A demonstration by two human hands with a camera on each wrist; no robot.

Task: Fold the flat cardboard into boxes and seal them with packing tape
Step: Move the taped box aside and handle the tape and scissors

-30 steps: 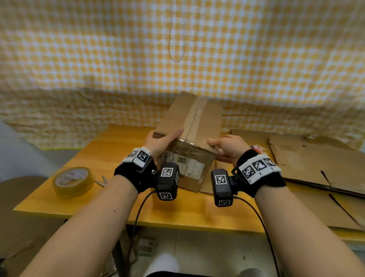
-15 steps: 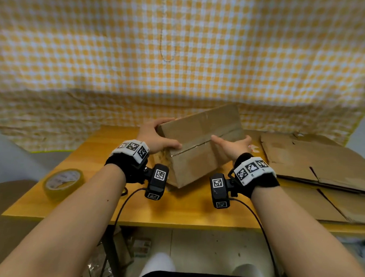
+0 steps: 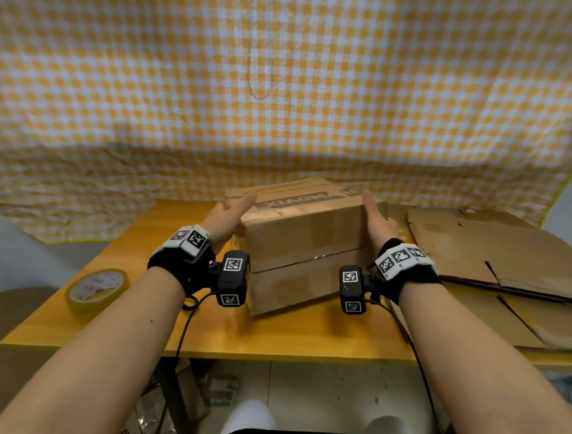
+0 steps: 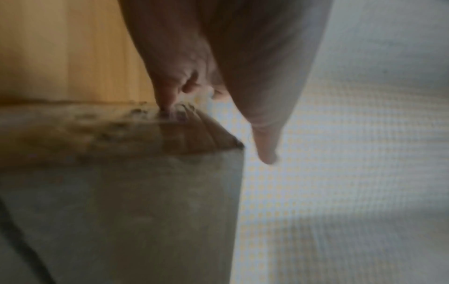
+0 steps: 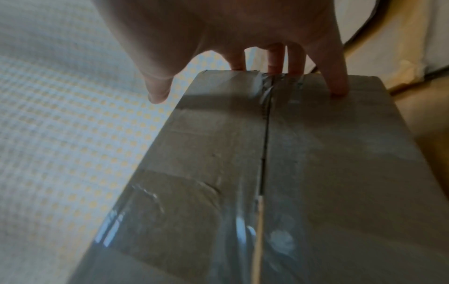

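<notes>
A closed brown cardboard box (image 3: pixel 304 250) sits at the centre of the frame on a smooth yellow wooden table (image 3: pixel 119 258), held between two flat hands. The left hand (image 3: pixel 227 216) presses its left end and the right hand (image 3: pixel 374 217) its right end, fingers straight — neither curled round it. Glossy clear tape (image 5: pixel 264 107) runs along the seam between the flaps. A round roll of tape (image 3: pixel 96 287) lies at lower left; flat, creased cardboard sheets (image 3: pixel 492 255) are stacked at right before a yellow checked cloth (image 3: pixel 284 85).
</notes>
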